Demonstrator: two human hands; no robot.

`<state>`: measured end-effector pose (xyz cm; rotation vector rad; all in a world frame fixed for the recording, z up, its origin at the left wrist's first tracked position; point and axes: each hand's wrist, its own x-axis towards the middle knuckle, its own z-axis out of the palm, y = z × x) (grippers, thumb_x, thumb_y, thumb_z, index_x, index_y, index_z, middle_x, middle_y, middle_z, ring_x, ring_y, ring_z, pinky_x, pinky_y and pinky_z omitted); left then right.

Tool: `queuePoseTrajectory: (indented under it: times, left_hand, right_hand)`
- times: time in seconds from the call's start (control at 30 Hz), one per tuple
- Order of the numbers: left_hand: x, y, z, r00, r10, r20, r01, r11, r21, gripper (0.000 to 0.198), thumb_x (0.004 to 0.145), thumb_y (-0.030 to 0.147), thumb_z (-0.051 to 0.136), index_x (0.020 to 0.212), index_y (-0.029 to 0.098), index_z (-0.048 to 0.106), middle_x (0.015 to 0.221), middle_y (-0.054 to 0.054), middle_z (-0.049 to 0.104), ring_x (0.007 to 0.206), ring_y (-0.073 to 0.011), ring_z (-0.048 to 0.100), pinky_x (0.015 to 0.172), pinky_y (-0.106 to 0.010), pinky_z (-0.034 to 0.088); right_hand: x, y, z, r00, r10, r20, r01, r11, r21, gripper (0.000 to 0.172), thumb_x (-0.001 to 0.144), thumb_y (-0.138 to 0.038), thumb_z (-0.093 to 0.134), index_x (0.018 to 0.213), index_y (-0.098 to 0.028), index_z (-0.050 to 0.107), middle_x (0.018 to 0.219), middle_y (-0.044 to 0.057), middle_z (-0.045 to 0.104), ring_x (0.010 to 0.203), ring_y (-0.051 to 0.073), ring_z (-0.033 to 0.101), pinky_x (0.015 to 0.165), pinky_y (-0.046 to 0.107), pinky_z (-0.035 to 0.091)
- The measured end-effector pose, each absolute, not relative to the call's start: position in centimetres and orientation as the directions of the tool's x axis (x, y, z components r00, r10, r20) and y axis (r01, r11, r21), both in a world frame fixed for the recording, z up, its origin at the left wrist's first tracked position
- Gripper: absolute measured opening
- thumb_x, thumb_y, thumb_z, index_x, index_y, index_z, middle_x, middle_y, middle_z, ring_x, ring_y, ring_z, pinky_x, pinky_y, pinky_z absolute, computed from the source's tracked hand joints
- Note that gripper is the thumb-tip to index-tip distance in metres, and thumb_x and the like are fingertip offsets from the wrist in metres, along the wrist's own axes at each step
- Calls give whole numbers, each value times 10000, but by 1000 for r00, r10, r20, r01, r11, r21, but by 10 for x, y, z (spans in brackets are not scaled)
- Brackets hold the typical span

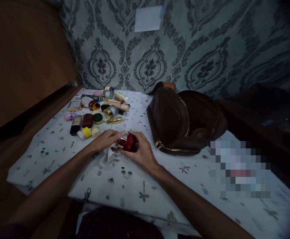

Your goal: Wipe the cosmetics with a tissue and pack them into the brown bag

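Both my hands meet at the middle of the table over a small red cosmetic jar. My right hand curls round the jar from the right and holds it. My left hand is closed on the jar's left end, fingers bent over it. A crumpled white tissue lies under the hands, touching them. The jar's lower side is hidden by my fingers.
Several cosmetics, jars, tubes and compacts, lie grouped at the far left of the white patterned tablecloth. A brown zipped bag sits to the right of my hands. Patterned wallpaper rises behind; a wooden panel stands left.
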<state>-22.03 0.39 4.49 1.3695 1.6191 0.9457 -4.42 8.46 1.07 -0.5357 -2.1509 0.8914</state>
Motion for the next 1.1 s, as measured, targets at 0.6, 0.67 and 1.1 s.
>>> queuePoseTrajectory:
  times: [0.6,0.67,1.1]
  left_hand:
    - [-223,0,49,19,980,-200,216,191,957,610,735,688,653,1008,154,537,758,-3,577,658,-134,552,457,-188,412]
    - [-221,1,49,-8,982,-190,247,186,951,618,732,722,624,935,141,559,735,-6,566,645,-139,558,446,-197,420]
    - [-223,-1,48,19,982,-189,174,183,968,621,757,667,652,1115,183,503,832,-12,615,641,-129,560,458,-196,406]
  right_hand:
    - [-46,86,8,-615,624,482,88,662,-745,561,638,-288,813,1147,-223,588,1062,77,631,981,266,637,863,418,534]
    - [-45,85,11,-624,615,482,94,672,-734,565,648,-288,814,1160,-232,583,1065,74,630,995,267,636,878,424,533]
    - [-45,84,10,-616,609,500,97,688,-719,552,655,-275,796,1161,-223,582,1040,71,620,973,259,635,851,405,539]
